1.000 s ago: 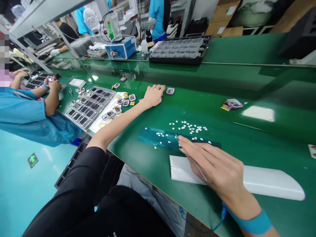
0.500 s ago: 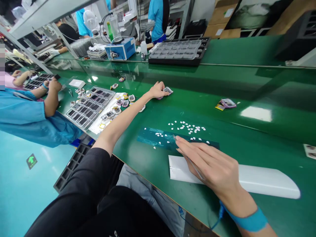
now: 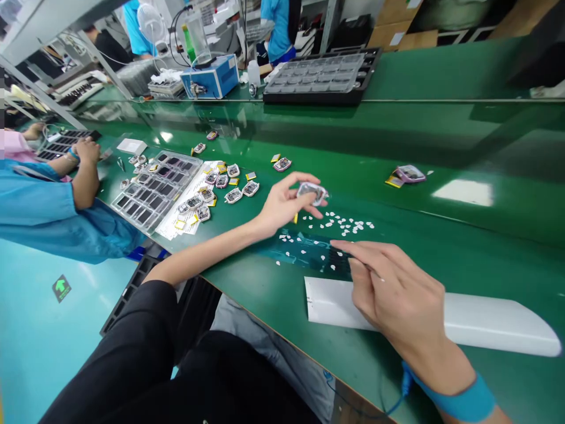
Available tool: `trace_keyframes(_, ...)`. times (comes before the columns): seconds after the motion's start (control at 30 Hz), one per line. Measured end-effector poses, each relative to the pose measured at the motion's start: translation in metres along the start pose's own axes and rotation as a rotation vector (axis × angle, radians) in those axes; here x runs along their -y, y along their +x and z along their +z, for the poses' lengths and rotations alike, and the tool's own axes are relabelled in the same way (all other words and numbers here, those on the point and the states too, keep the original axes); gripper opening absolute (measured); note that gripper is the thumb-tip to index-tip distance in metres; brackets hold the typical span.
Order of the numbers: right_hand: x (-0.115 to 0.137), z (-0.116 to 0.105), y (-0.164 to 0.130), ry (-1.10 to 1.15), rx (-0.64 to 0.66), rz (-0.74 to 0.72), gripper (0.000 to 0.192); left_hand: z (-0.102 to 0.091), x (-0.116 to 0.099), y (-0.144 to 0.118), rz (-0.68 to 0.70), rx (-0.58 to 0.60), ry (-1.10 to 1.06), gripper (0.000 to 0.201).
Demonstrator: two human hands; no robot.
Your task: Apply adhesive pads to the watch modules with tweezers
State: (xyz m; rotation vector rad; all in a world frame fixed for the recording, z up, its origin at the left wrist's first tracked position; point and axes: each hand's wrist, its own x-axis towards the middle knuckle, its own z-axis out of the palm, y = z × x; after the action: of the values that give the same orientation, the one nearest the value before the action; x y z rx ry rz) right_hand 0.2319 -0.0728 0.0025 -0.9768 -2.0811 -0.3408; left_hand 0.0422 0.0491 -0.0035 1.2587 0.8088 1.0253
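My left hand (image 3: 280,206) is raised above the green bench and pinches a small rounded device housing (image 3: 309,191) with exposed electronics. A yellow battery (image 3: 295,218) shows just below that hand. My right hand (image 3: 399,288) has its fingers closed around thin metal tweezers (image 3: 376,273), mostly hidden by the fingers; a blue wrist strap (image 3: 461,400) circles the wrist. Between and beyond the hands lie many small white teardrop-shaped stickers (image 3: 348,225), some on a dark teal translucent film (image 3: 309,252). Beneath my right hand is a curled white sheet (image 3: 494,321).
More device housings with yellow batteries (image 3: 251,188) lie at left, beside a clear compartment tray (image 3: 154,188) and a printed paper (image 3: 165,227). Another housing (image 3: 410,173) rests at right. A co-worker in blue (image 3: 53,200) sits at left. A black tray (image 3: 318,79) stands on the back ledge.
My left hand has lifted a device housing from the bench and brought it nearer, towards the stickers. My right hand has shifted slightly right, still with the tweezers.
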Motion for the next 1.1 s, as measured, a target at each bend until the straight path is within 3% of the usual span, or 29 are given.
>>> trace_keyframes(0.1,0.000,0.003,-0.001,0.006,-0.016,0.072,0.043,0.017,-0.004,-0.039,-0.122,0.157,-0.199,0.025)
trace_keyframes(0.23,0.000,0.005,-0.003,-0.035,-0.080,0.154,0.051,0.025,-0.001,-0.059,-0.115,0.263,-0.290,0.032)
trace_keyframes(0.33,0.003,0.004,-0.003,-0.051,-0.077,0.193,0.056,0.025,0.002,-0.062,-0.038,0.288,-0.249,0.030)
trace_keyframes(0.53,0.006,0.004,0.001,-0.115,-0.014,0.178,0.032,0.021,0.005,-0.064,0.023,0.317,-0.102,0.028)
trace_keyframes(0.7,0.004,0.005,0.000,-0.097,-0.020,0.143,0.030,0.019,0.005,-0.066,0.056,0.290,0.004,0.023)
trace_keyframes(0.93,0.002,0.006,-0.005,-0.008,-0.002,0.186,0.018,0.019,0.000,-0.064,-0.120,0.347,-0.106,0.020)
trace_keyframes(1.1,-0.002,0.004,-0.007,-0.038,-0.006,0.187,0.028,0.020,-0.002,-0.066,-0.167,0.396,-0.121,0.013)
